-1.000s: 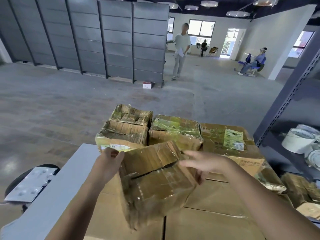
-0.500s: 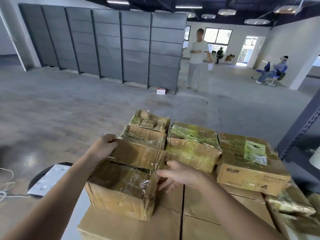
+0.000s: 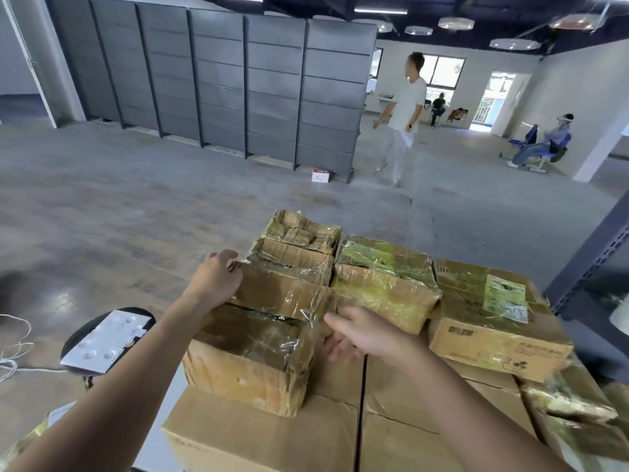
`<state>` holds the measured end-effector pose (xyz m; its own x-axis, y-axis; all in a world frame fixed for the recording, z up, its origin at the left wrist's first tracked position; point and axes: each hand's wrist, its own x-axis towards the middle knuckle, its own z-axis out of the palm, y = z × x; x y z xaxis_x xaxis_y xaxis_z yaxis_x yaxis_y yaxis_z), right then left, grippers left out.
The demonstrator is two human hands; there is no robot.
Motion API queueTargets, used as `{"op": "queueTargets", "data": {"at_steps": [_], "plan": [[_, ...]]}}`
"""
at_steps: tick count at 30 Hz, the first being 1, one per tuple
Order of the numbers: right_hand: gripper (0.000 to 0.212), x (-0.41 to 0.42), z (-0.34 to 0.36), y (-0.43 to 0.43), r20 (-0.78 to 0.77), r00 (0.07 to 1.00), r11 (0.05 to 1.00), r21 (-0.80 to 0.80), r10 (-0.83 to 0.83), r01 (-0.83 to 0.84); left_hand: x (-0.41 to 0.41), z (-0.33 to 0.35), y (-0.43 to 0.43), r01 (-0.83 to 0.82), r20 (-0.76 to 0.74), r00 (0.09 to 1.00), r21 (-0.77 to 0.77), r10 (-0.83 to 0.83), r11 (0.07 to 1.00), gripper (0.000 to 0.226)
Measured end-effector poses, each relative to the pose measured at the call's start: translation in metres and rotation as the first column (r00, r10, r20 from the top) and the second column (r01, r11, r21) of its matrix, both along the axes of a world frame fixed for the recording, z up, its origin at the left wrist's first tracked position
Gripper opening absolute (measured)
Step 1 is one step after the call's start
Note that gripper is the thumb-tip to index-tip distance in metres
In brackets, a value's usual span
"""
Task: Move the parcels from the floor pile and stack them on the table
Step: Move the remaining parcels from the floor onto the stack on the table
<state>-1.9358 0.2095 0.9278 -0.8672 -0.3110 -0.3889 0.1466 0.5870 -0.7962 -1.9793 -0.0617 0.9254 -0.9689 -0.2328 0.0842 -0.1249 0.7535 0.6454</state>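
Observation:
A taped brown parcel [image 3: 258,352] sits on the front left large carton [image 3: 265,434], right in front of me. My left hand [image 3: 216,282] curls its fingers over the parcel's far left corner. My right hand [image 3: 360,333] lies against the parcel's right side with its fingers nearly straight. Behind it stand two small taped parcels [image 3: 296,257], one on the other. To their right is a green-taped parcel [image 3: 384,284], then a box with a green label [image 3: 486,315]. All rest on large cartons [image 3: 425,437].
A black round stool with a white sheet [image 3: 105,338] stands at the left, with white cord [image 3: 13,352] beside it. A grey metal rack [image 3: 592,260] rises at the right. A person [image 3: 405,120] stands on the concrete floor beyond, near grey lockers [image 3: 204,80].
The parcel was tilted in both hands, then came down flat on the front left carton. My right hand slid from its top edge to its right side.

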Motion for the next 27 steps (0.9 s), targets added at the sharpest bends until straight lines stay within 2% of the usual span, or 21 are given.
{"op": "queueTargets", "data": {"at_steps": [4,8,13,20,27], "plan": [[0.064,0.012,0.006,0.002,-0.021,0.999,0.999,-0.019,-0.027,0.026,0.021,0.005,0.003,-0.027,-0.012,1.000,-0.022,0.027,0.999,0.045],[0.054,0.031,0.017,0.001,-0.121,0.992,0.998,-0.039,-0.047,0.043,0.059,0.010,0.006,-0.100,-0.020,0.995,-0.011,0.100,0.995,0.043],[0.038,0.066,0.034,-0.010,-0.131,0.991,0.984,-0.181,-0.024,0.000,0.124,0.015,0.006,-0.197,-0.020,0.980,0.009,0.197,0.980,0.040],[0.025,0.134,0.014,-0.055,-0.068,0.990,0.930,-0.342,0.121,-0.137,0.226,-0.007,-0.006,-0.309,-0.024,0.951,0.020,0.309,0.951,0.037],[0.023,0.182,-0.018,-0.128,-0.052,0.961,0.914,-0.297,0.273,-0.275,0.312,-0.030,-0.056,-0.388,0.003,0.918,0.203,0.395,0.899,0.034]]}}
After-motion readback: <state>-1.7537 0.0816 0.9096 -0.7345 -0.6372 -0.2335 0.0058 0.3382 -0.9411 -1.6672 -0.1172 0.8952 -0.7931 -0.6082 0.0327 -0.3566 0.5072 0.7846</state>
